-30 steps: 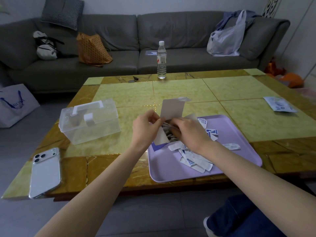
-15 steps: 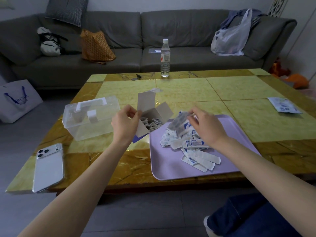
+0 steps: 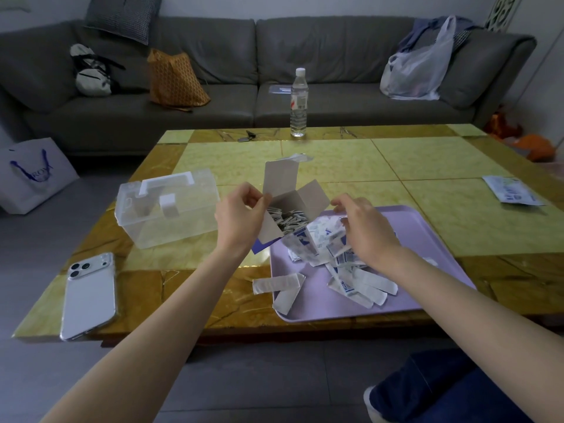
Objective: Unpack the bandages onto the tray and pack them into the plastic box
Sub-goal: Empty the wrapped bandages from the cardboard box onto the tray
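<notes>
My left hand grips the cardboard bandage box by its near side. The box is tilted over the left rim of the purple tray, flaps open, with wrapped bandages showing inside. Just right of the box, my right hand hovers over the tray with fingers apart. A blurred cluster of bandages is in the air under its fingertips. More wrapped bandages lie piled on the tray. One strip hangs over the tray's left edge. The clear plastic box, lid shut, stands left of my left hand.
A white phone lies at the table's near left corner. A water bottle and keys sit at the far edge. A paper packet lies at the right edge. A grey sofa with bags stands behind the table.
My right hand pulled a bunch of bandages out of the cardboard box, carried it right over the tray and let it go. My left hand moved the box slightly left.
</notes>
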{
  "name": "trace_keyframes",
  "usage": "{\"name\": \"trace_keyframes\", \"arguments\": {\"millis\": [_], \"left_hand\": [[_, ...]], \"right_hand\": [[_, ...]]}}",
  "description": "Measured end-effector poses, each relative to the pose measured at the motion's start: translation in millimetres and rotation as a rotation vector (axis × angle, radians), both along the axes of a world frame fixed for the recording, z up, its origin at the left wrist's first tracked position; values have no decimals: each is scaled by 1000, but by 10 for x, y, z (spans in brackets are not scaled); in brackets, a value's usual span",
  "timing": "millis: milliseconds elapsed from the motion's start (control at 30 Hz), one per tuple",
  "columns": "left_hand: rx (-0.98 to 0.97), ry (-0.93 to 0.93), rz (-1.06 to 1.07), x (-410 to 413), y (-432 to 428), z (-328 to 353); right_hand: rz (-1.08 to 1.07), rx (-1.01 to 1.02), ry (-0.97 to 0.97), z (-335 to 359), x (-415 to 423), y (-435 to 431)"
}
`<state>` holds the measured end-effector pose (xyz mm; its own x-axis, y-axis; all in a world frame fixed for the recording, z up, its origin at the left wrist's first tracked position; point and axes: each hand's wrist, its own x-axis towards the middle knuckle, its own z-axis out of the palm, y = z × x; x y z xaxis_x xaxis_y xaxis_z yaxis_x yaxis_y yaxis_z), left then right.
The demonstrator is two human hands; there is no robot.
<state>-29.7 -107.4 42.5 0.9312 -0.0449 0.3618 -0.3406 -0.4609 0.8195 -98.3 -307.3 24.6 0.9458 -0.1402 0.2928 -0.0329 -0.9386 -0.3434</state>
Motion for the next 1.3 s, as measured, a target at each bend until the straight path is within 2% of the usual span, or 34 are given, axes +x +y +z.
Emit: {"name": "trace_keyframes", "arguments": {"millis": [133,233,300,400,467,667,867,1033,1300], "left_hand": [[0,0,-29,-24,-77,-7],[2,5,-60,-69,-130,-22],[-2,5,-80,-100,-161,-35],[1,16,-128,-152,-205,-45],[9,21,-154,-182,-236,-38],[13,14,-177,-222,-264,27],[3,15,-189,-227,-253,50],[24,-4,-153,-145,-178,27],[68,20,-143,-80,-229,-5]], "right_hand": [[49,-20,-199,25,-7,52],[196,-58,-343,94,-19,146],[269,-75,-281,120,-7,204],[253,-95,-74,76,50,238],[236,-97,-48,41,68,241],[224,-80,-215,59,69,326],[233,39,-200,132,15,420],[152,47,-168,166,-25,322],[129,162,-309,287,-60,148]]}}
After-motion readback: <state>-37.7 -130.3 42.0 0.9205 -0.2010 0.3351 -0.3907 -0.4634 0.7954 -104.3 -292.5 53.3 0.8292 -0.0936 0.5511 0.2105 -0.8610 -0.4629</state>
